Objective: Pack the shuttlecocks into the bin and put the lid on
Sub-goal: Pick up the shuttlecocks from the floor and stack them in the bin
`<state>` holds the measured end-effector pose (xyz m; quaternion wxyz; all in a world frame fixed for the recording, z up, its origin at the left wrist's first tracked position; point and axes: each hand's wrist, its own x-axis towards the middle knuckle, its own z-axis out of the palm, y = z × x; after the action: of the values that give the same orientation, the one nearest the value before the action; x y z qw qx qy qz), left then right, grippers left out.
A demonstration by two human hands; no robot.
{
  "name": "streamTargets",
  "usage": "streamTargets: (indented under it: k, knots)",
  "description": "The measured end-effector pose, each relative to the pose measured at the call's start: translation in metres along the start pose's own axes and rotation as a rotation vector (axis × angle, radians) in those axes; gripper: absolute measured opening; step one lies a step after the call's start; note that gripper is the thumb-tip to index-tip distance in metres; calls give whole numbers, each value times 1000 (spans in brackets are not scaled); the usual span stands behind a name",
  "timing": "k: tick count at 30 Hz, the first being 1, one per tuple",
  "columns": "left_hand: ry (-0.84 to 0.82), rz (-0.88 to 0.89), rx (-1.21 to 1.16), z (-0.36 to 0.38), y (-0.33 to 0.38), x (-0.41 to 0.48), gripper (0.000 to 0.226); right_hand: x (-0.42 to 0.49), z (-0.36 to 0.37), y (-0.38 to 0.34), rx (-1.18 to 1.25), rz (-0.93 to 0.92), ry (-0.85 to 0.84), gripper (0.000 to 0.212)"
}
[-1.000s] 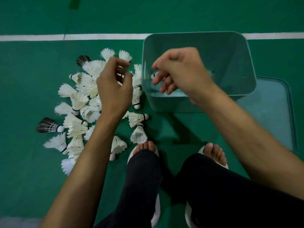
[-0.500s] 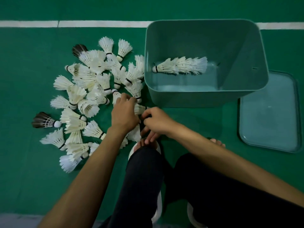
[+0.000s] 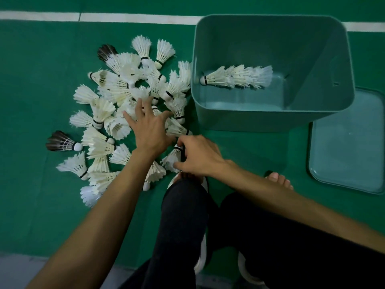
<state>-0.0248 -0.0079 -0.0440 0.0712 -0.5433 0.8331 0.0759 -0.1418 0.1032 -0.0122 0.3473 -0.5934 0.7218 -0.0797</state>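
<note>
A pile of white shuttlecocks point(image 3: 123, 94), with two dark-feathered ones at its edges, lies on the green floor left of a teal bin point(image 3: 345, 65). Inside the bin rests a nested row of shuttlecocks point(image 3: 237, 77). The bin's lid point(image 3: 348, 142) lies flat on the floor to the right of the bin. My left hand point(image 3: 149, 128) is spread, fingers apart, over the pile's near right part. My right hand point(image 3: 198, 155) pinches one white shuttlecock point(image 3: 173, 158) at the pile's near edge, just in front of my left foot.
A white court line point(image 3: 133, 17) runs across the floor behind the pile and bin. My knees and feet in white slippers point(image 3: 279, 180) are close below the hands. A grey floor strip shows at the bottom left.
My left hand has opened and moved up over the pile. My right hand has closed on a shuttlecock near my foot. A second ago both hands were at the bin.
</note>
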Motion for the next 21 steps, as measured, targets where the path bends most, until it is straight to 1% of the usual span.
streamTargets:
  k: [1,2,4,7,9,12,14,17,20,21]
  knots:
    - [-28,10,36,-2,0,2,70,2,5,-1,-50,-20,-4,52]
    - [-47,24,68,-4,0,4,69,5,9,-2,-89,-23,-8,49]
    - [-77,39,86,-8,2,8,67,9,14,-4,-117,-14,11,38]
    - [-103,8,77,-12,9,10,62,10,13,-3,-20,33,84,19]
    - [-84,-12,89,-14,13,7,50,10,12,4,40,87,152,9]
    - [-84,-4,138,-14,20,-2,37,11,6,20,156,179,247,18]
    - [-99,35,158,-10,26,-7,39,9,1,31,272,289,259,15]
    - [-171,64,143,-4,26,-6,49,7,0,38,453,430,287,11]
    - [-323,-23,-48,9,18,3,63,3,-2,39,571,493,335,15]
    - [-347,-29,-101,15,16,5,65,2,-4,38,597,512,342,18]
